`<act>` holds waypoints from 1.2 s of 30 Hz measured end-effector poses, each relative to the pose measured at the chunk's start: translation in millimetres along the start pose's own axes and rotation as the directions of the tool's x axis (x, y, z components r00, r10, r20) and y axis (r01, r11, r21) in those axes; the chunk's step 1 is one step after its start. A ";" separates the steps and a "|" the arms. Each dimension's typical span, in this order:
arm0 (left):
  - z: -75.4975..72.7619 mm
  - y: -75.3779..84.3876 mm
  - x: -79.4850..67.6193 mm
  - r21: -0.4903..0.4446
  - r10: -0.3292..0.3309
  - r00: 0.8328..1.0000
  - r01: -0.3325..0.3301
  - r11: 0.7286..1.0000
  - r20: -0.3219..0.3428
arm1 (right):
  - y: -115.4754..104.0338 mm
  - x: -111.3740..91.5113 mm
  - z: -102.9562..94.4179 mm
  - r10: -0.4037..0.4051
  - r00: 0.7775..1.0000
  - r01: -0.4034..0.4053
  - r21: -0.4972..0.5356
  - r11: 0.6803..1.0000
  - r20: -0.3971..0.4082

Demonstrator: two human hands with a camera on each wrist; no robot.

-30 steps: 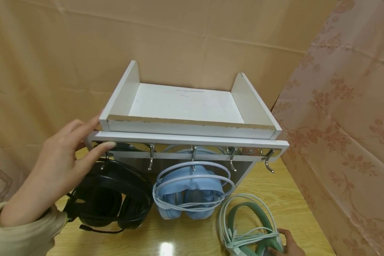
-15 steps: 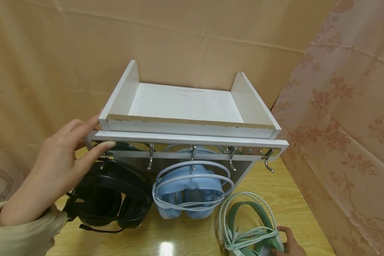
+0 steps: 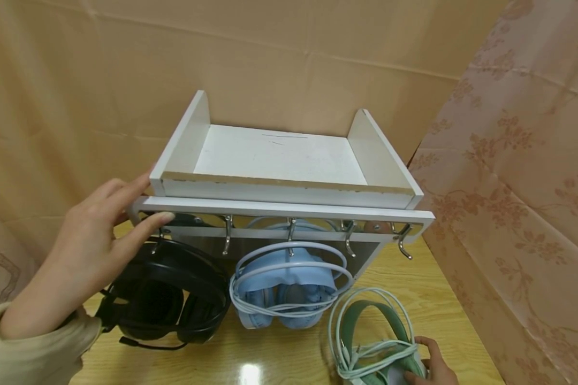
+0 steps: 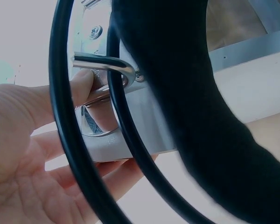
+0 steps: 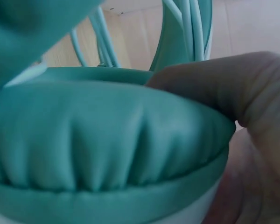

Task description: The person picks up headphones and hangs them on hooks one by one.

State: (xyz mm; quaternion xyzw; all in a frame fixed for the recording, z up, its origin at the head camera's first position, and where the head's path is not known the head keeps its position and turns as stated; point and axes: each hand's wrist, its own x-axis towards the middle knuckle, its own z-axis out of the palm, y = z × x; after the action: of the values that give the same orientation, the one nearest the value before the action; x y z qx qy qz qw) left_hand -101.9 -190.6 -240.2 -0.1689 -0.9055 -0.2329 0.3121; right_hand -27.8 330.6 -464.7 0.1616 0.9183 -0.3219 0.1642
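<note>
My left hand [image 3: 89,235] grips the left end of a white shelf rack [image 3: 289,206], thumb in front of the hook rail and fingers behind it. Close under that thumb a black headset [image 3: 188,271] with a microphone boom hangs from a hook, and its cable and headband cross the left wrist view. At the lower right my right hand [image 3: 435,366] holds green headphones [image 3: 349,327] by one ear cup, low over the table. A pale green cable is bundled round them. In the right wrist view the thumb lies over the padded green ear cushion [image 5: 107,135].
Light blue headphones [image 3: 284,275] with a looped cable hang at the middle hook. Bare metal hooks [image 3: 350,240] stick out to their right, and another bare hook [image 3: 227,235] to their left. Beige cloth [image 3: 270,64] stands behind, floral cloth [image 3: 525,214] at the right, above a wooden table [image 3: 443,299].
The green headphones have tilted and risen very slightly in my right hand, which has shifted a little with them. My left hand and the rack stay put.
</note>
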 end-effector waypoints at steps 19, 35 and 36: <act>0.0 0.1 0.4 0.007 -0.003 1.000 0.003 1.000 0.005 | -3.1 -3.1 1.2 0.035 0.999 -0.031 0.147 0.989 -0.024; -0.3 -0.5 -0.2 0.011 0.000 1.000 0.000 1.000 0.007 | -9.3 -5.9 1.3 0.041 0.993 -0.016 0.211 0.977 -0.112; -0.2 -0.4 -0.1 0.010 -0.002 1.000 0.002 1.000 0.008 | -9.9 -6.1 1.2 0.041 0.992 -0.016 0.204 0.979 -0.117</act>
State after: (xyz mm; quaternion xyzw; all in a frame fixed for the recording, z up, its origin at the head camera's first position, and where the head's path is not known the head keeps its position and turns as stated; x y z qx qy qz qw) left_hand -101.9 -191.1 -240.3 -0.1675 -0.9079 -0.2280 0.3093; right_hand -26.1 321.4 -457.8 0.2097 0.8865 -0.4012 0.0957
